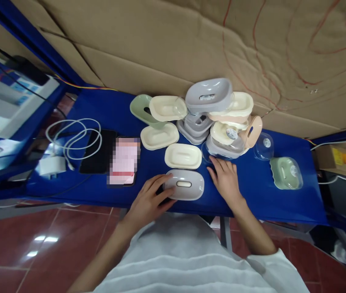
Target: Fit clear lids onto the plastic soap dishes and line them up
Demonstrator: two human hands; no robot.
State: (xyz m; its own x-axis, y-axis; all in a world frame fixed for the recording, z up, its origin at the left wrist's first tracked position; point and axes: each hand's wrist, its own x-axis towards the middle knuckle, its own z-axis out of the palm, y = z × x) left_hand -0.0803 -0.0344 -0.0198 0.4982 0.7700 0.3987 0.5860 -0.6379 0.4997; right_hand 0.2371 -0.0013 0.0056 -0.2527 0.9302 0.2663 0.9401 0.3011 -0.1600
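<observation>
A grey soap dish (pixel 196 185) with a slotted middle lies flat near the table's front edge, a pale strip showing through its slot. My left hand (pixel 153 195) grips its left end, fingers over the rim and thumb at the front side. To the right, my right hand (pixel 226 177) rests on the table with its fingers stretched out. Its fingertips are at a transparent lid (pixel 205 151), and whether they touch it is hard to tell. Just behind the grey dish lies a cream soap dish piece (pixel 183 156). Another cream piece (pixel 159 136) sits farther back left.
A pile of soap dishes stands at the back, topped by a grey dish (pixel 209 95). A green dish with a transparent cover (pixel 286 173) sits right, near a loose transparent lid (pixel 264 146). Left are a phone (pixel 124 160), a black tablet-like slab (pixel 98 162), a charger (pixel 52 166) and white cable (pixel 75 122).
</observation>
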